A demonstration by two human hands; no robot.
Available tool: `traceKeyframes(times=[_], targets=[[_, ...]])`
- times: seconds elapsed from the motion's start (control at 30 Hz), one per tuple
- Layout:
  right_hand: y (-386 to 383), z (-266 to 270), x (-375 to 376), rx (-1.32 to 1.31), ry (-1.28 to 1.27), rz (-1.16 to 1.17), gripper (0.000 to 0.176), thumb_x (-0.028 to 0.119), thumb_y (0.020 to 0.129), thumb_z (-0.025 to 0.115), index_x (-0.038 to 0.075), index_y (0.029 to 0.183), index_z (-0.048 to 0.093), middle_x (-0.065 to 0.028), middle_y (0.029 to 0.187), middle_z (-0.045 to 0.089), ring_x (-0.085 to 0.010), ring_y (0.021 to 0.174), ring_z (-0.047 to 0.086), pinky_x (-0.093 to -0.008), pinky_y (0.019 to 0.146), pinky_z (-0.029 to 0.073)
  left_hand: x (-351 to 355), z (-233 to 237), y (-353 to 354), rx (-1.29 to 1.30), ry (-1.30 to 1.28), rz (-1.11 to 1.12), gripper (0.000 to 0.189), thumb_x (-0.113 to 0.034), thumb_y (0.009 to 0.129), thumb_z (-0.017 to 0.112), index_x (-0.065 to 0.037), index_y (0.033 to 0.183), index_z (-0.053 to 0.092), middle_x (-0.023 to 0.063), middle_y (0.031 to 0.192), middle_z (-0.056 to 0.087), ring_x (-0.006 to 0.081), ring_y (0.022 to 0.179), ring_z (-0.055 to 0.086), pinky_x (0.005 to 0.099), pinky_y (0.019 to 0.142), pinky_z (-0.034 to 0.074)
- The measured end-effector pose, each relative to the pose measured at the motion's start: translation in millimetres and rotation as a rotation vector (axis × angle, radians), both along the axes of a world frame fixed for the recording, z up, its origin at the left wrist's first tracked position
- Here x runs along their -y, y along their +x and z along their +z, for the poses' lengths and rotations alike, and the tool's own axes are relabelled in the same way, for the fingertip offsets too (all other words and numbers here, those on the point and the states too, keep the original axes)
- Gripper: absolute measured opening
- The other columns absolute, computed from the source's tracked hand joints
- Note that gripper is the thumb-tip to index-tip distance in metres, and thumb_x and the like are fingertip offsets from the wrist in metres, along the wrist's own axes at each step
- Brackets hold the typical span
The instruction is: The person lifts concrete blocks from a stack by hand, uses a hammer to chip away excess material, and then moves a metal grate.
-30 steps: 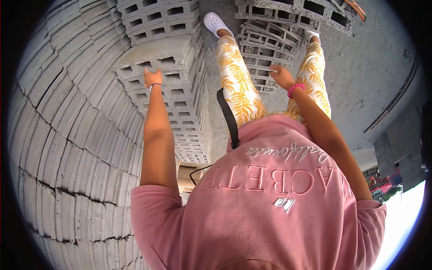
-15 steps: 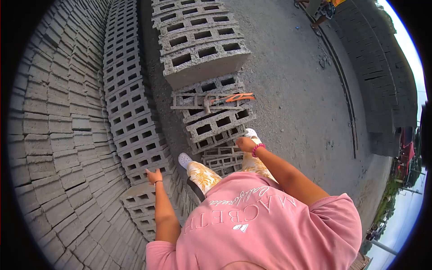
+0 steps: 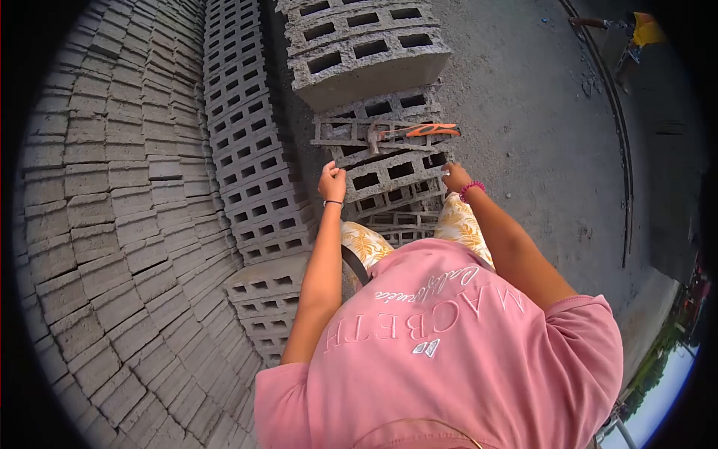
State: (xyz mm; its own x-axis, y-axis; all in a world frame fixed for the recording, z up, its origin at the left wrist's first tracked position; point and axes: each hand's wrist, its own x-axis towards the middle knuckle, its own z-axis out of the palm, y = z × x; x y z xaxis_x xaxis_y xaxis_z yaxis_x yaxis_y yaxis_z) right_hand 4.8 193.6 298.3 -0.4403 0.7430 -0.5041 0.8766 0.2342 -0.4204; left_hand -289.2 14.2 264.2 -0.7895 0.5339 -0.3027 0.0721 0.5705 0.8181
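Note:
A grey hollow concrete block [image 3: 389, 176] lies on top of a low pile between my hands, its holes facing up at me. My left hand [image 3: 333, 184] is just off the block's left end, fingers partly bent and empty. At the right end, my right hand [image 3: 455, 178] has its fingertips right by the block's edge, the fingers loosely apart. Just beyond the block, a hammer [image 3: 374, 136] with an orange and black handle rests across a narrow, ladder-like block piece [image 3: 340, 133].
A row of hollow blocks [image 3: 370, 71] stands straight ahead. On my left runs a long stack of hollow blocks [image 3: 250, 150], with a wall of stacked blocks [image 3: 112, 217] behind it. Gravel ground [image 3: 538, 172] lies to the right, where another person [image 3: 636, 37] is at the far edge.
My left hand has come off the left stack and swung right to the block's left end. My right hand has moved forward to its right end. The view has shifted.

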Motion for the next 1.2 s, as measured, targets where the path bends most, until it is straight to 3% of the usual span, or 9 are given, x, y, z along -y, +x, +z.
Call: traceKeyframes(times=[0.23,0.4,0.5,0.6,0.63,0.83,0.93,1.07,1.2], targets=[[-48,-45,-79,-0.171,0.619,0.261,0.043,0.009,0.070,0.051,0.011,0.113,0.045,-0.0110,0.109,0.046,-0.0274,0.108,0.039,-0.0462,0.092,0.026,-25,-14,99,0.083,-0.207,-0.019,0.037,-0.017,0.069,0.059,-0.008,0.104,0.053,0.0103,0.093,0.060,0.0216,0.084,0.057,0.0319,0.073,0.043],[-62,-57,-136,-0.082,0.434,0.671,0.032,0.022,0.073,0.056,0.006,0.100,0.047,-0.0096,0.098,0.050,-0.0257,0.100,0.045,-0.0443,0.090,0.029,-60,-25,134,0.163,-0.245,0.070,0.035,-0.013,0.069,0.058,-0.004,0.103,0.053,0.0120,0.095,0.059,0.0195,0.087,0.057,0.0282,0.075,0.043],[-61,-37,-150,-0.133,0.209,0.696,0.031,0.028,0.072,0.059,0.006,0.090,0.046,-0.0084,0.089,0.053,-0.0254,0.088,0.052,-0.0406,0.082,0.036,-81,-25,139,-0.086,-0.271,-0.024,0.033,-0.011,0.069,0.057,-0.004,0.101,0.054,0.0125,0.096,0.058,0.0213,0.089,0.056,0.0295,0.077,0.043],[-32,-5,-154,-0.235,0.205,0.577,0.030,0.029,0.074,0.058,0.005,0.087,0.045,-0.0094,0.082,0.055,-0.0261,0.081,0.055,-0.0367,0.069,0.042,-98,-36,116,-0.266,-0.179,0.101,0.024,-0.014,0.070,0.055,-0.008,0.094,0.055,0.0094,0.093,0.057,0.0266,0.090,0.052,0.0388,0.078,0.038],[-15,0,-156,-0.243,0.178,0.545,0.031,0.029,0.074,0.058,0.005,0.087,0.045,-0.0101,0.082,0.055,-0.0265,0.080,0.055,-0.0366,0.066,0.043,-108,-32,104,-0.460,-0.238,0.055,0.023,-0.012,0.070,0.056,-0.005,0.092,0.055,0.0114,0.090,0.058,0.0261,0.082,0.056,0.0342,0.073,0.043],[110,26,-115,-0.026,0.025,-0.104,0.036,0.028,0.068,0.063,0.003,0.091,0.049,-0.0146,0.083,0.060,-0.0299,0.073,0.059,-0.0358,0.062,0.046,-143,-49,28,-0.657,-0.481,0.018,0.038,-0.031,0.067,0.062,-0.006,0.094,0.050,0.0118,0.094,0.051,0.0321,0.094,0.045,0.0431,0.081,0.033],[164,18,-86,-0.031,0.116,-0.374,0.035,0.028,0.070,0.064,0.003,0.090,0.050,-0.0120,0.079,0.061,-0.0234,0.069,0.060,-0.0332,0.060,0.045,-150,-51,4,-0.582,-0.642,-0.104,0.041,-0.037,0.068,0.062,-0.006,0.093,0.051,0.0119,0.096,0.052,0.0326,0.095,0.045,0.0434,0.081,0.033],[207,-6,-51,-0.086,0.131,-0.664,0.026,0.024,0.076,0.062,0.003,0.084,0.050,0.0021,0.062,0.047,-0.0056,0.050,0.041,-0.0199,0.045,0.035,-146,-64,-12,-0.589,-0.706,-0.287,0.040,-0.040,0.069,0.061,-0.007,0.091,0.053,0.0116,0.094,0.056,0.0331,0.093,0.048,0.0437,0.080,0.033],[205,-21,-28,-0.277,-0.118,-1.051,0.027,0.028,0.077,0.060,0.004,0.081,0.048,0.0011,0.061,0.045,-0.0043,0.046,0.041,-0.0183,0.040,0.033,-148,-67,-25,-0.544,-0.760,-0.444,0.040,-0.036,0.076,0.052,-0.002,0.096,0.049,0.0171,0.095,0.057,0.0343,0.094,0.049,0.0439,0.082,0.030]])
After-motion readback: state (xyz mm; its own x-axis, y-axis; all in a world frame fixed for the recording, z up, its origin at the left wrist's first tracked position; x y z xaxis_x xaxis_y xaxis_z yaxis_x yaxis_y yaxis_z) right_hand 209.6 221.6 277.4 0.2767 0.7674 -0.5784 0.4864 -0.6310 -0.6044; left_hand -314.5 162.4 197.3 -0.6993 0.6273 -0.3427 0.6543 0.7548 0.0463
